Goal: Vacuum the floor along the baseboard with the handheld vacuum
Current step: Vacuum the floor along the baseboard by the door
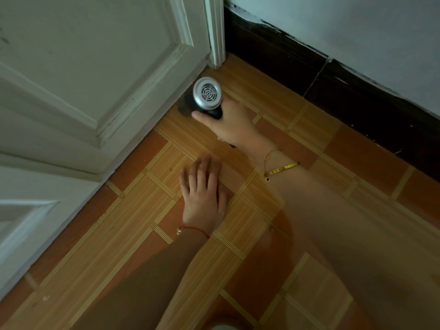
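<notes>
Tiled floor (147, 234) corner: white door (83, 67) at 10 o'clock, dark baseboard (345, 91) at 2 o'clock.
One vacuum (206, 97) at 12 o'clock, nose down by the door's foot; its silver grille faces up. Two hands: right hand (232, 125) curled round the vacuum's black body, left hand (204, 194) flat on the floor, fingers spread. Two gold bracelets (279, 166) on the right wrist, one red cord (194, 231) on the left.

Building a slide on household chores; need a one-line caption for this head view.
Right hand holds handheld vacuum at the white door's foot; left hand rests on tiled floor.
</notes>
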A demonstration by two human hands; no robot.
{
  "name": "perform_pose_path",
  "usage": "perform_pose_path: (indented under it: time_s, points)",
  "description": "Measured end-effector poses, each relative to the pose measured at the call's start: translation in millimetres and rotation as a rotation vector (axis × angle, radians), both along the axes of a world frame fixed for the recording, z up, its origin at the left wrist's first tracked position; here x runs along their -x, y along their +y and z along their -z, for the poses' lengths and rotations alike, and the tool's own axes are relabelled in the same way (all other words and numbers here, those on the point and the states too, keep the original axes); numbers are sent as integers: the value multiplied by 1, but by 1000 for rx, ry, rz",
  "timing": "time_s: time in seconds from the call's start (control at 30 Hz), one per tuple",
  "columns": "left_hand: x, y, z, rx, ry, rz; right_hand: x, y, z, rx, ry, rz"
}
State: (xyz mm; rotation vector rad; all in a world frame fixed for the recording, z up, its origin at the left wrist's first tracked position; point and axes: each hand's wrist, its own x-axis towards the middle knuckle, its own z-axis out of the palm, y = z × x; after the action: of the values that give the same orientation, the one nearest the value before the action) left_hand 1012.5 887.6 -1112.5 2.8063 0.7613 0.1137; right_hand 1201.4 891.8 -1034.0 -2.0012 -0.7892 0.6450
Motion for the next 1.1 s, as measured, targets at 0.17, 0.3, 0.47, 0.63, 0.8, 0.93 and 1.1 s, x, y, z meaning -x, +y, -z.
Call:
perform_pose_path:
  time_s: [0.17,0.3,0.47,0.63,0.8,0.93,1.1]
  points:
    - [0,0,1,-9,3,-1,-2,-7,-3,33,-69,26]
    - [-1,-1,0,-16,-11,-5,-7,-22,-6,25,-117,200]
    - [1,0,0,-9,-28,3,11,-42,-7,25,-47,75]
    - [1,0,0,-5,-34,7,45,-73,-2,7,-25,70]
    - [1,-2,-5,4,-49,7,42,-123,-4,70,-76,244]
    - [0,-5,-8,-23,-26,-1,35,-168,-6,59,-66,446]
    - [-1,-9,-9,-65,47,-3,53,-207,-6,84,-59,474]
